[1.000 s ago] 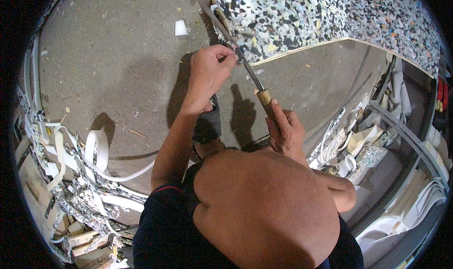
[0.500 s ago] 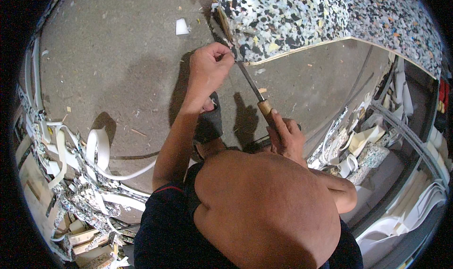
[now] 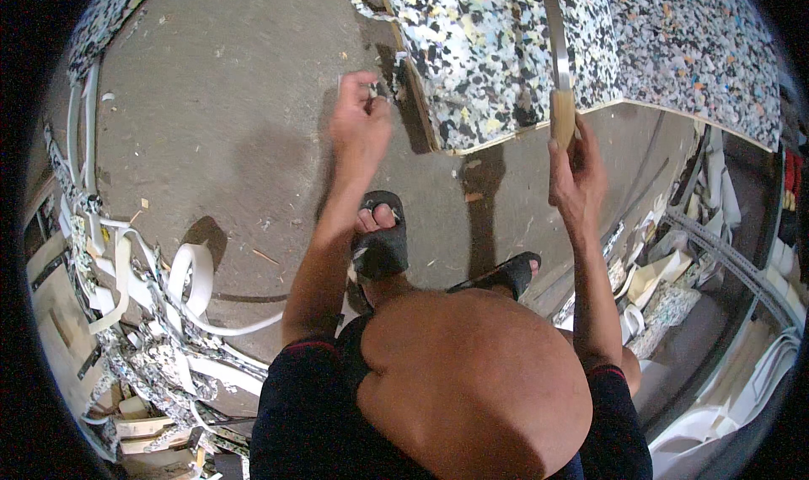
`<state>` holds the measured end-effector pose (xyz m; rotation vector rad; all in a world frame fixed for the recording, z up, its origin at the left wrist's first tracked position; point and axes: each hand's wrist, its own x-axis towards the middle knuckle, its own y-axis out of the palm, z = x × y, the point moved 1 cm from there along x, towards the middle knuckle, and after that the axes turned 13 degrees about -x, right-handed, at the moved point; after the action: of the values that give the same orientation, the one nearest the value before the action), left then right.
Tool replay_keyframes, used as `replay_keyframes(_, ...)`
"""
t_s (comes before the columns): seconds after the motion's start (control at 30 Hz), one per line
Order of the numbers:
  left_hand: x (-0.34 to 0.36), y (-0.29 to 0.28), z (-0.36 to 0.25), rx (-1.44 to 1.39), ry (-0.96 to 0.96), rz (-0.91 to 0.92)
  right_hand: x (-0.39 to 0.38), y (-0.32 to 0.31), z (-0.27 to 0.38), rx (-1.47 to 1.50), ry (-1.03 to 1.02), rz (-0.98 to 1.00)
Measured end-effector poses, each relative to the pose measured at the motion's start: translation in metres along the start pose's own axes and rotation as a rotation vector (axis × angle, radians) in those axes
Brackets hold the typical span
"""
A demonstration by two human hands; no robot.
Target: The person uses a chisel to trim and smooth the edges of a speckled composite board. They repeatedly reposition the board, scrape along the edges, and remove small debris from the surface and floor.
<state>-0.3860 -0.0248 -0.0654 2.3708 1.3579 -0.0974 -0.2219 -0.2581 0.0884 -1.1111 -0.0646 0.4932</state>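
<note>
My left hand (image 3: 361, 124) pinches a thin speckled strip of foam (image 3: 364, 0) at the left edge of a big multicoloured foam slab (image 3: 497, 50) with a wooden board under it. My right hand (image 3: 575, 170) grips the wooden handle of a long knife (image 3: 556, 50); its blade points away from me and lies over the slab. Both forearms reach forward over my bent knees, and my two feet in black sandals (image 3: 381, 240) stand on the grey concrete floor (image 3: 219, 126).
A heap of white and speckled foam offcuts and strips (image 3: 143, 311) lies at the left. More foam scraps, white pieces and a metal frame (image 3: 716, 261) crowd the right side. Small chips are scattered over the floor.
The knife has swung from slanting at the slab's left corner to lying upright over the slab further right. My left hand stays at the slab's left edge. The view has shifted.
</note>
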Motion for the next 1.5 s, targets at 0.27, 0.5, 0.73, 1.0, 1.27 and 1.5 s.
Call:
replay_keyframes(0.27,-0.03,0.061,-0.023,0.46,0.372,0.181,0.073,0.05,0.037,-0.133,-0.187,-0.079)
replay_keyframes(0.5,-0.005,0.029,-0.007,0.381,0.258,0.086,0.078,0.062,0.03,0.018,-0.2,-0.121)
replay_keyframes(0.73,0.027,0.021,-0.008,0.019,0.01,-0.046,0.079,0.063,0.027,-0.005,-0.175,-0.065)
replay_keyframes(1.0,0.124,-0.097,-0.101,0.027,0.574,-0.616,0.081,0.071,0.014,0.021,-0.192,-0.116)
replay_keyframes(1.27,0.109,0.012,-0.041,0.67,0.518,0.138,0.08,0.068,0.025,0.063,-0.142,-0.09)
replay_keyframes(1.5,0.093,0.035,-0.004,0.38,0.34,-0.022,0.076,0.072,0.021,0.132,-0.162,-0.118)
